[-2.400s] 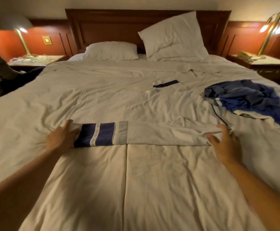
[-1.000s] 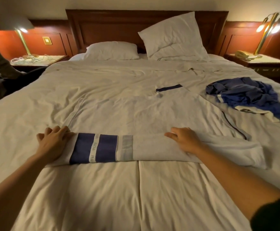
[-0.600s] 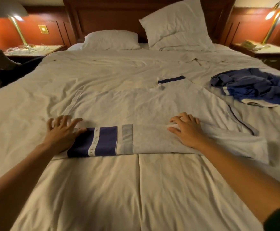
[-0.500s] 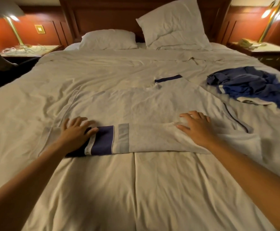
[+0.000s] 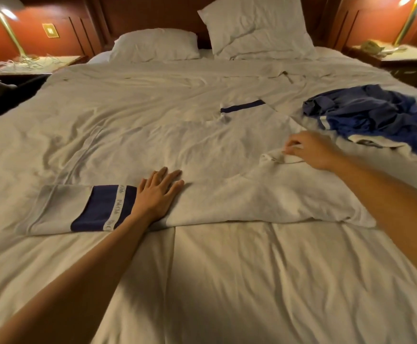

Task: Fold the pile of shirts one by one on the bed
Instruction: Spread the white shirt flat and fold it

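A white shirt (image 5: 239,199) with a navy collar band and a navy-striped sleeve lies spread across the bed (image 5: 202,281). Its sleeve (image 5: 83,209) points left, folded across the near edge. My left hand (image 5: 157,194) presses flat on the shirt just right of the navy stripe, fingers straight. My right hand (image 5: 309,148) pinches a bunched fold of the shirt's right side and lifts it slightly. A crumpled pile of blue shirts (image 5: 373,117) lies at the right side of the bed, apart from both hands.
Two white pillows (image 5: 257,28) lean at the dark wooden headboard. Nightstands with brass lamps stand on both sides; the left one (image 5: 26,67) holds white cables, the right one (image 5: 391,53) a telephone. Rumpled white sheet covers the near half of the bed.
My left hand slid right along the sleeve past the navy stripe. My right hand moved up and right and took a pinch of the shirt's right side. The view tilted down.
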